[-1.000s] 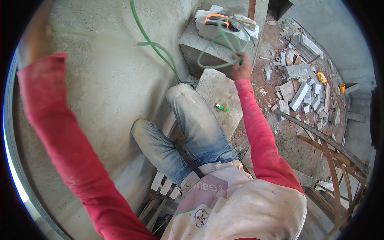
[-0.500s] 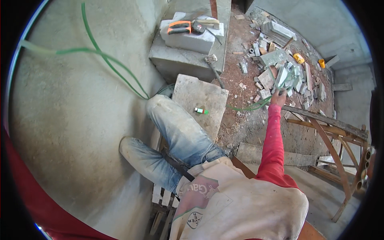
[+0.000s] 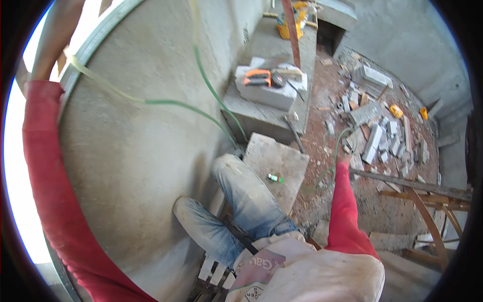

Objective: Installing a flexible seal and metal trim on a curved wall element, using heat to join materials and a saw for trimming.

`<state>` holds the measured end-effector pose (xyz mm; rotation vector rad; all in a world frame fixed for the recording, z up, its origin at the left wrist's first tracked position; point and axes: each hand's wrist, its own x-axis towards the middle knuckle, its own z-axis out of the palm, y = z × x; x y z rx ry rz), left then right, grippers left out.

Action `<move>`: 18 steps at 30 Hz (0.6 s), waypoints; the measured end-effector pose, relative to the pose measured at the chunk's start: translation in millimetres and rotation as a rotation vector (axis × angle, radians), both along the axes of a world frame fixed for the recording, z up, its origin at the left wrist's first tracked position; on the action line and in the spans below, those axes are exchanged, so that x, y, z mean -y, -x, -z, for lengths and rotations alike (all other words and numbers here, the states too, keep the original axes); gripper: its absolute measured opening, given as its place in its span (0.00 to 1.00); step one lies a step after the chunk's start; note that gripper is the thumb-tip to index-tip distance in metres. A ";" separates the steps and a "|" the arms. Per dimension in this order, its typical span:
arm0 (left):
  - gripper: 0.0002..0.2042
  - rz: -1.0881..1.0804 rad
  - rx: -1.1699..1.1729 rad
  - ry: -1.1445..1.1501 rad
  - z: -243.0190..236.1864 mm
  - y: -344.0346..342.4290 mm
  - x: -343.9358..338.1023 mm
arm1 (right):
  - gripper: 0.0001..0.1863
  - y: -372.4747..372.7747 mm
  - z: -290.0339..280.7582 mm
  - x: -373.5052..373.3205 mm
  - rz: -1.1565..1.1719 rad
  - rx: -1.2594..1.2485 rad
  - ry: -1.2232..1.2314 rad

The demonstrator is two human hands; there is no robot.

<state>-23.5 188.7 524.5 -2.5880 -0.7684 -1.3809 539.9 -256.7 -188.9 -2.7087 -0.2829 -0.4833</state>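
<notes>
My right arm, in a red sleeve, stretches out to the far right, and my right hand [image 3: 344, 158] is closed on a thin green hose [image 3: 336, 151]. That hose loops above the hand and hangs blurred beside the sleeve. At the upper left my left forearm [image 3: 54, 43] reaches up past the wall's edge; the hand itself is beyond the picture. Close to this forearm another stretch of green hose [image 3: 171, 102], pale toward its end, sags across the wall. A further green length [image 3: 209, 80] runs from the top edge down behind my knee.
An orange-and-black handled tool [image 3: 257, 78] and a dark tape measure [image 3: 277, 80] lie on light blocks [image 3: 266, 95]. A small green-and-white lighter-like item [image 3: 275, 178] rests on a slab [image 3: 256, 156]. Broken blocks [image 3: 372, 143] cover the floor beyond a wooden trestle [image 3: 412, 183].
My view has swung left, bringing my left forearm into sight at the upper left. The hose in my right hand now loops upward, and its pale left stretch hangs lower.
</notes>
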 end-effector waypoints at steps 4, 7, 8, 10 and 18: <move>0.16 -0.212 -0.181 -0.154 14.3 24.0 14.5 | 0.08 155.4 -36.8 -144.4 -0.324 -0.370 -0.289; 0.16 -0.138 -0.271 -0.234 41.0 20.0 4.1 | 0.03 206.7 -102.4 -156.9 -0.496 -0.519 -0.438; 0.11 -0.200 -0.334 -0.095 46.8 16.3 9.5 | 0.04 222.0 -108.1 -165.4 -0.544 -0.639 -0.625; 0.06 -0.287 -0.455 -0.008 65.1 17.8 12.2 | 0.05 260.9 -133.1 -196.1 -0.655 -0.811 -0.838; 0.07 -0.075 -0.527 0.084 166.0 1.1 32.2 | 0.17 381.0 -339.9 -265.5 -1.177 -0.808 -0.894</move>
